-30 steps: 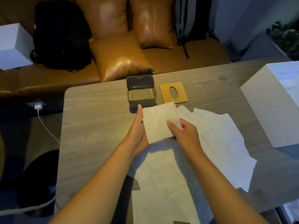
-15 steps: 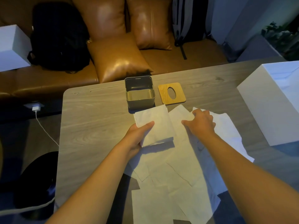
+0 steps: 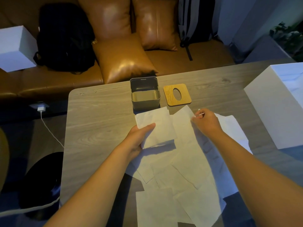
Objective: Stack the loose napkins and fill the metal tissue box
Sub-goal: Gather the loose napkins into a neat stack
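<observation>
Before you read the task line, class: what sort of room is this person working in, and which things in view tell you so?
Probably a living room or lounge. A brown leather sofa with cushions stands behind a low wooden table, a black backpack lies on the sofa, and a potted plant stands in the corner.

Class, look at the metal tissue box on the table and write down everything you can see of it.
The metal tissue box is a small, dark grey tin with rounded corners, standing upright and open near the table's far edge. Its lid is off: the wooden lid, with an oval hole, lies flat just to its right. Inside, no napkins show, only a pale bottom. Neither hand touches it; the napkin stack held by the left hand hangs just in front.
</observation>
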